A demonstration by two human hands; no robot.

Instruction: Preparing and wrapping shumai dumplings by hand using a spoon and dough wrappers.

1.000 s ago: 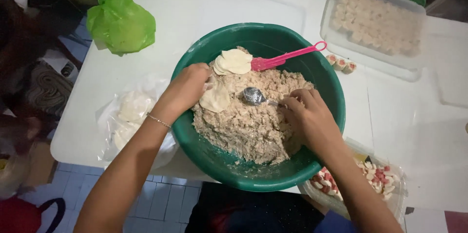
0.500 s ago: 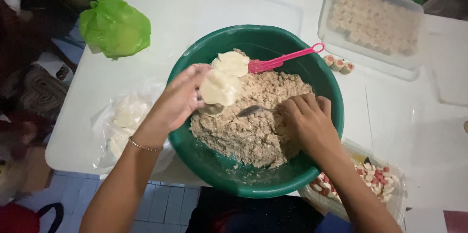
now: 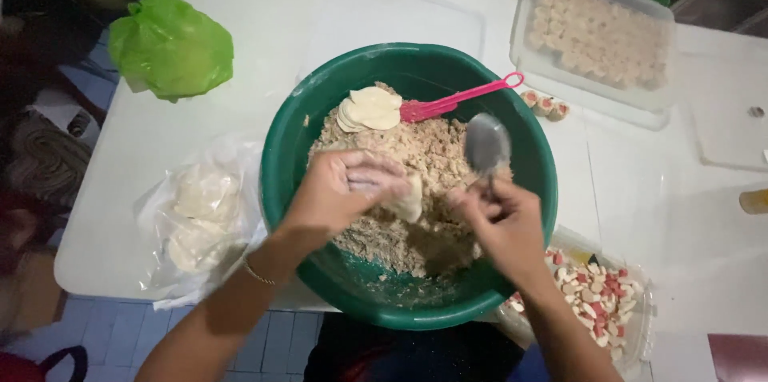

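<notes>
A large green bowl (image 3: 288, 142) on the white table holds a heap of beige minced filling (image 3: 424, 158). My left hand (image 3: 344, 190) is cupped over the filling and holds a thin round dough wrapper (image 3: 410, 200). Beside it, my right hand (image 3: 504, 226) grips a metal spoon (image 3: 486, 144) with its bowl raised above the filling. A small stack of wrappers (image 3: 370, 108) lies on the filling at the far side, next to a pink spatula (image 3: 460, 98) leaning on the rim.
A clear bag of wrappers (image 3: 200, 214) lies left of the bowl, and a green plastic bag (image 3: 172, 46) at the far left. A clear tray of finished dumplings (image 3: 600, 34) stands at the back right. A container of chopped red-and-white pieces (image 3: 600, 298) sits near my right forearm.
My left hand took a wrapper from the stack and brought it down over the filling. My right hand lifted the spoon out of the filling.
</notes>
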